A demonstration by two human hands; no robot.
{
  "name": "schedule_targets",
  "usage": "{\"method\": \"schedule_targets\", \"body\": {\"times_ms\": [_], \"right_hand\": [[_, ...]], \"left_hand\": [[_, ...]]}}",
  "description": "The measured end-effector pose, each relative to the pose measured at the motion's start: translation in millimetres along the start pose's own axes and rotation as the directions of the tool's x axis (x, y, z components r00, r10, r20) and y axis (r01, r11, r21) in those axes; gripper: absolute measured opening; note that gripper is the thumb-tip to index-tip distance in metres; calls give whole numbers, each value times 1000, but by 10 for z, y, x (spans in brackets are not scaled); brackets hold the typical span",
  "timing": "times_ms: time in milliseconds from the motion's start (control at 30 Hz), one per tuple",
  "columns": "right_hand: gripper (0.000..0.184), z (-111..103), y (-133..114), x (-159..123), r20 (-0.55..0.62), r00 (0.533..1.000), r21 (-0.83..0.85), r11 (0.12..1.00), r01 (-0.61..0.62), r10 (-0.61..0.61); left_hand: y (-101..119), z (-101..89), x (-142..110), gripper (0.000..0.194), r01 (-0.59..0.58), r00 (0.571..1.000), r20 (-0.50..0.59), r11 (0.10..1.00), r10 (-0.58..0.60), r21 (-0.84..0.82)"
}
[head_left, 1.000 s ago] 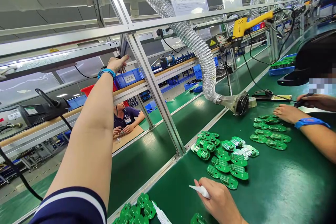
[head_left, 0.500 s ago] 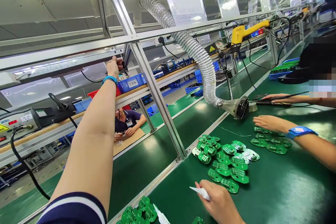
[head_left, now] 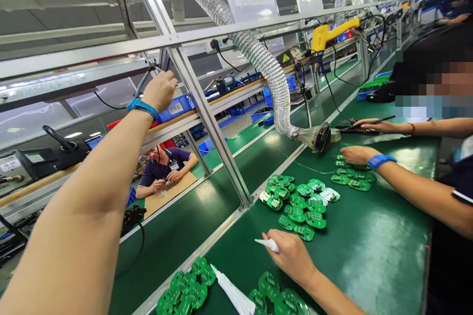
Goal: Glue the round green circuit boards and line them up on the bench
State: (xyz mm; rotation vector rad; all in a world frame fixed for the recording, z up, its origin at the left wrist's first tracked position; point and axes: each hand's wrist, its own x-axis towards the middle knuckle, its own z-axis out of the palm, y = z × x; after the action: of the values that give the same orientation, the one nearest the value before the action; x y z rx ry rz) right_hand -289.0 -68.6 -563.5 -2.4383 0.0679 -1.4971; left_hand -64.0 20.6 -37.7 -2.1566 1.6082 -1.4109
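My left hand [head_left: 160, 91] is raised to the aluminium frame rail [head_left: 111, 49], its fingers closed round a grey-blue cable [head_left: 142, 81] that hangs from the rail. A blue wristband sits on that wrist. My right hand [head_left: 291, 256] rests on the green conveyor belt [head_left: 369, 251], closed on a small white nozzle-tipped tube [head_left: 268, 243]. A heap of green circuit boards [head_left: 295, 202] lies just beyond it. More green boards [head_left: 185, 293] and a white tube [head_left: 232, 295] lie at the near edge.
A co-worker at the right keeps one hand [head_left: 353, 155] on other boards and holds a thin black tool [head_left: 365, 123]. A silver duct hose [head_left: 258, 54] ends at a fan nozzle [head_left: 318, 137]. A yellow tool [head_left: 327, 34] hangs behind. Another person [head_left: 162, 170] sits across the line.
My left hand went from pointing at the rail to gripping the hanging cable, and sits a little lower. The right hand barely moved. The co-worker's far hand reached out with its tool.
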Motion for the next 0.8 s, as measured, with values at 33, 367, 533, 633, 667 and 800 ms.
{"method": "schedule_targets", "body": {"times_ms": [33,367,533,633,667,800], "right_hand": [[35,-19,-7,0,22,1000,2,1000,-12,12],[43,-98,2,-52,208,962,-24,984,-176,177],[45,-69,61,-121,208,948,-82,971,-227,239],[45,-35,137,-149,189,941,-140,956,-259,282],[46,-39,156,-149,176,938,-155,949,-273,298],[51,-164,42,-67,133,934,-187,933,-306,333]], "left_hand": [[93,-56,-65,28,-21,999,32,999,20,38],[1405,-705,-1334,61,-248,921,307,969,239,-11],[2061,-1172,-3122,36,29,858,495,949,138,-315],[2445,-1501,-4438,55,-58,865,459,950,202,-308],[2577,-1597,-4855,61,-53,874,458,968,163,-245],[3051,-1848,-6243,73,95,821,570,993,-40,-67]]}}
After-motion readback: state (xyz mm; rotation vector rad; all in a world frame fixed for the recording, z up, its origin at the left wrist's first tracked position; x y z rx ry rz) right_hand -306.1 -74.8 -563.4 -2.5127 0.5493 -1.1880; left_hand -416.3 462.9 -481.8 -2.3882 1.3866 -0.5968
